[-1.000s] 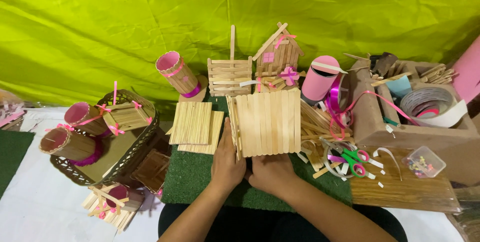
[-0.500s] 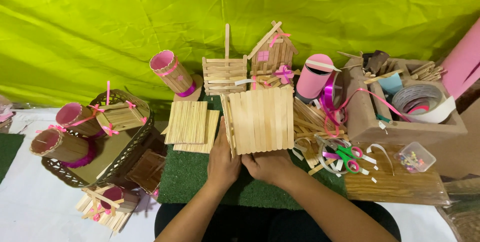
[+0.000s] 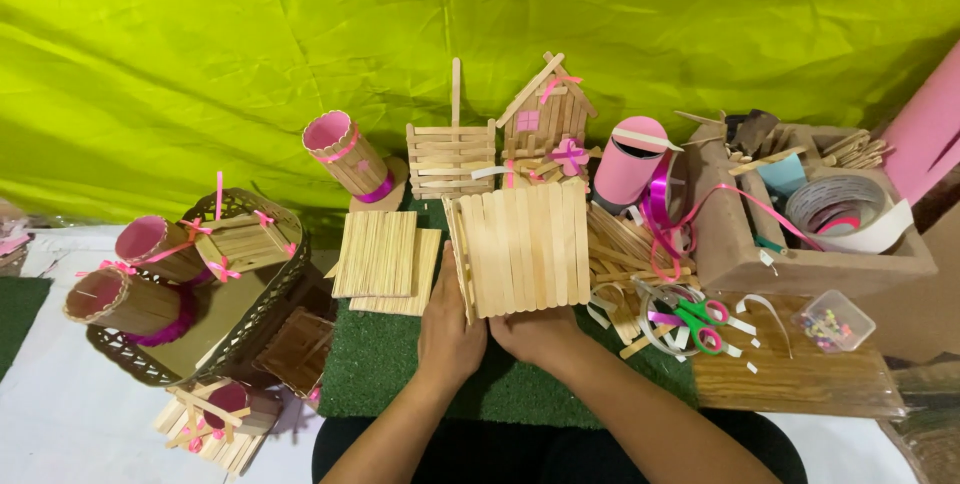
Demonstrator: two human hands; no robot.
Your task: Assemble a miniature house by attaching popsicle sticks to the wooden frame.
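You are holding a panel of craft sticks [image 3: 522, 249] upright over the green turf mat [image 3: 385, 364], with both hands at its lower edge. Your left hand [image 3: 449, 329] is gripping the panel's lower left corner, its thumb running up along the left edge, while your right hand [image 3: 538, 331] is closing its fingers around the bottom edge from below. Two flat stick panels [image 3: 383, 259] are lying stacked just left of the one you are holding. Behind it a small stick fence piece [image 3: 449, 158] and a little stick house [image 3: 547, 119] with pink trim are standing against the yellow-green cloth [image 3: 200, 54]. To your right, loose sticks [image 3: 620, 259], green-and-pink scissors [image 3: 695, 316] and a brown box [image 3: 800, 234] of supplies are crowding the table.
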